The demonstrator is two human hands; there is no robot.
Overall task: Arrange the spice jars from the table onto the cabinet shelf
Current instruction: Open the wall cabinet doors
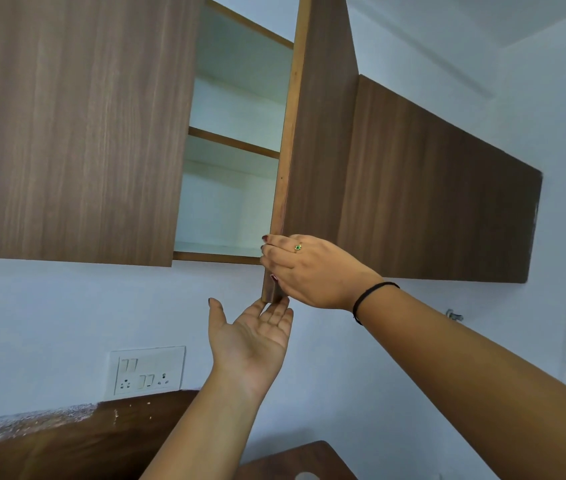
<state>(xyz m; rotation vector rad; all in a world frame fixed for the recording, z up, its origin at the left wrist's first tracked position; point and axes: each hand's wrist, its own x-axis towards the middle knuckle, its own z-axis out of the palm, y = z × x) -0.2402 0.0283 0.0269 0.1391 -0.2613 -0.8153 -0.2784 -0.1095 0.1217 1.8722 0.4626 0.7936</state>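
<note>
Two hands meet at the lower corner of the open cabinet door (323,133), which stands swung out and is seen almost edge-on. The right hand (309,271) grips the door's free edge just above that corner, fingers curled over the front of the edge and the thumb pressed on the near side. It wears a ring (297,247) with a green stone, and a black band (371,294) circles the wrist. The left hand (250,337) is held wide, palm up, its straight fingertips touching the underside of the door's bottom corner and holding nothing.

Behind the door, the pale inside of the cabinet shows. The cabinet shelf (233,143) crosses it at mid height, its brown front edge running from the left closed door (73,126) to the open door's edge. The cabinet's bottom board (215,256) lies below it, level with the right hand's fingertips. Another closed door (440,202) hangs to the right.

A white socket plate (148,370) sits on the wall lower left. A corner of the brown desk (295,459) shows at the bottom edge, with something pale on it that I cannot make out.
</note>
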